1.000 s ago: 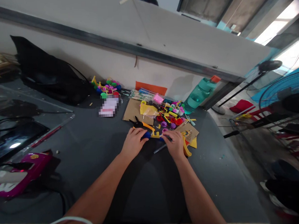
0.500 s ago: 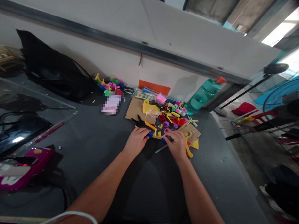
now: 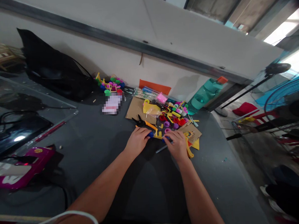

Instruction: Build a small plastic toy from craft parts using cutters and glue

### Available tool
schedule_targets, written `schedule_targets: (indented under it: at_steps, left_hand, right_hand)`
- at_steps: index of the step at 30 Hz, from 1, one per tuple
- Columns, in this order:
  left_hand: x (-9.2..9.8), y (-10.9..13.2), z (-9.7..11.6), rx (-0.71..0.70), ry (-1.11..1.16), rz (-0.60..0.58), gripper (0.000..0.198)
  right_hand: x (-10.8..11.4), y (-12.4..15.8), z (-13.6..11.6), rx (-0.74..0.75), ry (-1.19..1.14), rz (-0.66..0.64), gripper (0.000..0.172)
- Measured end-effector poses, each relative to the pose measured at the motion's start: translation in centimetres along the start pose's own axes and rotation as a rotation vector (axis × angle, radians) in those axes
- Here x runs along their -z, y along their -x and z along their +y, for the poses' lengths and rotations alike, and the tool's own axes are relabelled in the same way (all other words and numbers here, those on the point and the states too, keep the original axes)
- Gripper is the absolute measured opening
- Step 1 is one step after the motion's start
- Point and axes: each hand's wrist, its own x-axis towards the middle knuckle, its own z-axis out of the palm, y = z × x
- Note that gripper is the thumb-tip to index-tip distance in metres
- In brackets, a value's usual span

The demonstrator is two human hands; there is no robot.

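Note:
My left hand [image 3: 137, 140] and my right hand [image 3: 178, 145] rest close together on the dark table [image 3: 147, 184], each pinching an end of a small blue and yellow toy piece [image 3: 155, 135]. Both sets of fingers are curled round it. A thin grey rod [image 3: 161, 148] lies between my hands. Orange-handled pliers [image 3: 144, 123] lie just beyond my left hand. A heap of small coloured plastic parts [image 3: 173, 117] spreads over a cardboard sheet [image 3: 134, 109] right behind my hands.
A teal water bottle [image 3: 204, 91] lies at the back right. A black bag [image 3: 51, 70] leans on the wall at left, beside a cluster of coloured pieces [image 3: 110, 85]. A pink toy car body [image 3: 20, 167] sits at the near left. A fan [image 3: 287, 99] stands at right.
The view has shifted slightly. My hands stay together on the small piece, with barely any movement.

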Motion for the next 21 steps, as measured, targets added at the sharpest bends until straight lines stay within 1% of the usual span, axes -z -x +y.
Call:
schedule_targets:
  at_steps: [5, 12, 21]
  left_hand:
    - [-0.04, 0.0, 0.03, 0.0, -0.005, -0.001, 0.027]
    - [-0.01, -0.02, 0.05, 0.006, -0.023, -0.009, 0.028]
    - [-0.1, -0.02, -0.03, -0.001, -0.029, -0.006, 0.027]
  right_hand:
    - [-0.26, -0.03, 0.05, -0.005, 0.006, 0.009, 0.011]
    - [-0.26, -0.02, 0.12, -0.023, 0.014, -0.012, 0.01]
    - [-0.35, 0.1, 0.46, -0.017, 0.005, 0.005, 0.009]
